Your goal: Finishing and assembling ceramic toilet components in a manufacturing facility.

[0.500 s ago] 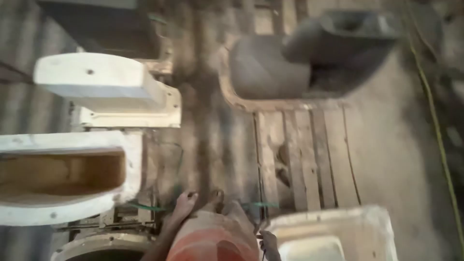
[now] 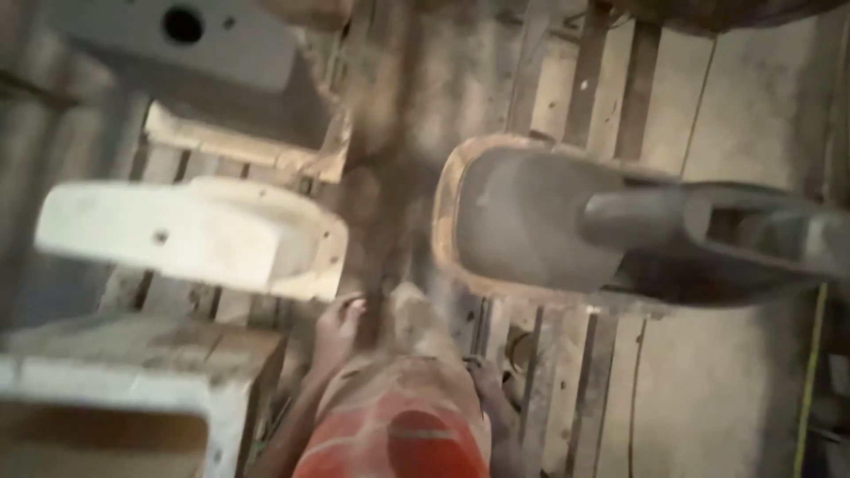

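Moved since earlier frame: view nearer, grey mould (image 2: pixel 540 226) now centre-right. White cast (image 2: pixel 190 235), centre-left, long axis left-right, just above left hand (image 2: pixel 336 327), the nearer. Right hand (image 2: pixel 487 381) lower centre. Both hands' fingers: cannot tell, blurred; nothing gripped.

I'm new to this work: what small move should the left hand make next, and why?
Probably ease the left hand up onto the near corner of the cream cast piece. The hand looks empty and lies just below that corner, not clearly touching it. The blur makes this tentative.
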